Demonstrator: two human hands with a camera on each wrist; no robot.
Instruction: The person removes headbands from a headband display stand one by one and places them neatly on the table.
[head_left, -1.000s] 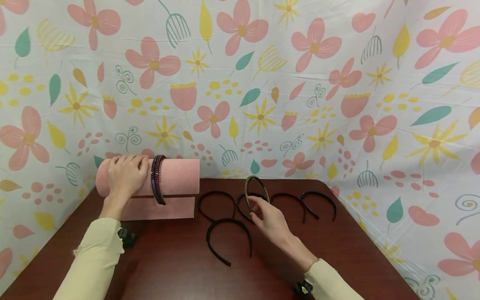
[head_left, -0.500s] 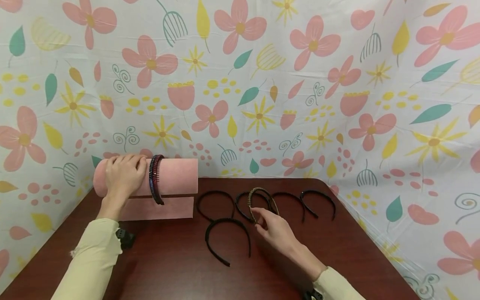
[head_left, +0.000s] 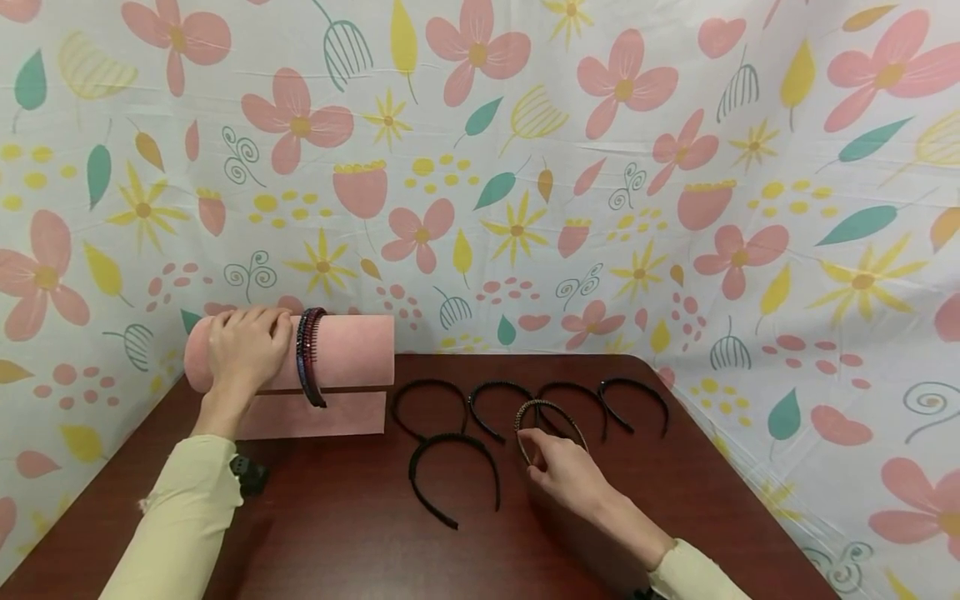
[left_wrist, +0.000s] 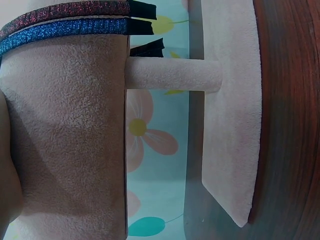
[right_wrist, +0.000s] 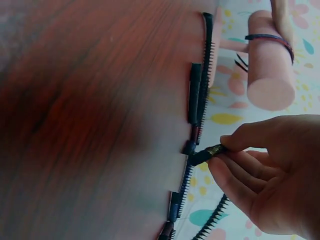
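Note:
My left hand (head_left: 246,350) holds the pink roll of a headband stand (head_left: 356,350) from above, its fingers bent over the top. Around the roll, to the right of that hand, sit a glittery blue headband (left_wrist: 75,30) and a glittery dark red headband (left_wrist: 80,9), side by side. Between thumb and fingers, my right hand (head_left: 570,479) pinches one side of a gold beaded headband (head_left: 534,404), near its end. The gold headband (right_wrist: 215,150) is tilted low over the table; whether it touches the wood cannot be told.
Several dark headbands lie on the brown table (head_left: 360,533): one at front (head_left: 453,437), others behind in a row, including a left one (head_left: 430,383) and a far right one (head_left: 633,382). A flower-printed cloth (head_left: 465,125) hangs behind the table.
My right hand has moved right and nearer, lowering the gold headband from upright above the row to a leaning position in front of it. My left hand stays on the stand.

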